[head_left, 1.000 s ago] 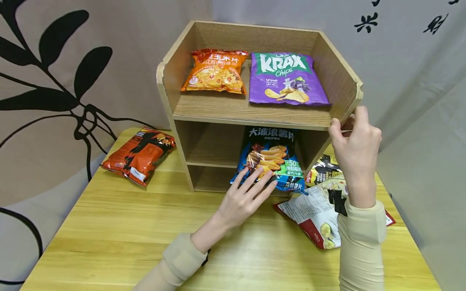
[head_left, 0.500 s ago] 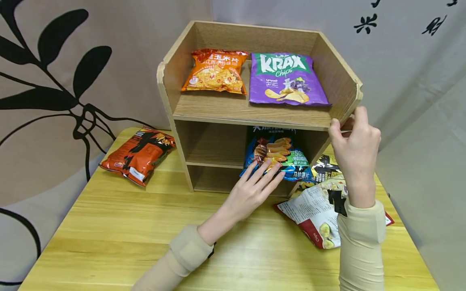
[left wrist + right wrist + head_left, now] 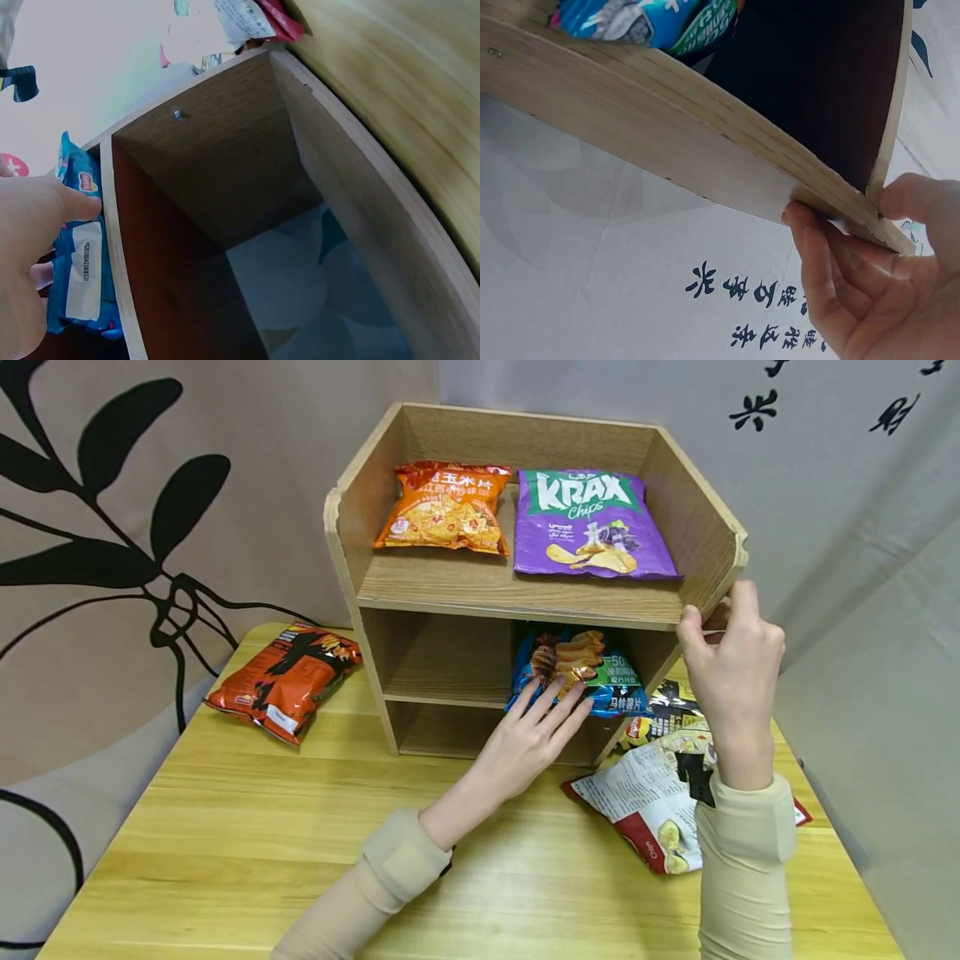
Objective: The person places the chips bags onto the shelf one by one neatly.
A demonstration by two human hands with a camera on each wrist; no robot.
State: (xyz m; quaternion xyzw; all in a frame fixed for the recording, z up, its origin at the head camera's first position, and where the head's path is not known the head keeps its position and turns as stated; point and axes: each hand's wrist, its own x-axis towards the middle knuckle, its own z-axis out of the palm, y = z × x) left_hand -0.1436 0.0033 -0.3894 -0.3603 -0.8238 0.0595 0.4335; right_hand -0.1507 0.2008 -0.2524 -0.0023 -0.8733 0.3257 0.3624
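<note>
A blue bag of potato chips lies partly inside the right side of the wooden shelf's middle compartment; the top board hides its far end. My left hand spreads its fingers over the bag's near end. In the left wrist view, the thumb of the left hand presses the bag's underside, beside a white label. With thumb and fingers, my right hand grips the shelf's right side panel just below the top tier. The right wrist view shows that hand around the panel's edge.
On the top tier lie an orange snack bag and a purple KRAX chip bag. A red-orange bag sits on the table left of the shelf. Right of it are a yellow-black bag and a white-red bag.
My left hand has pushed the blue chip bag back and rightward, deeper into the middle compartment, so less of it sticks out. The right hand has stayed on the side panel.
</note>
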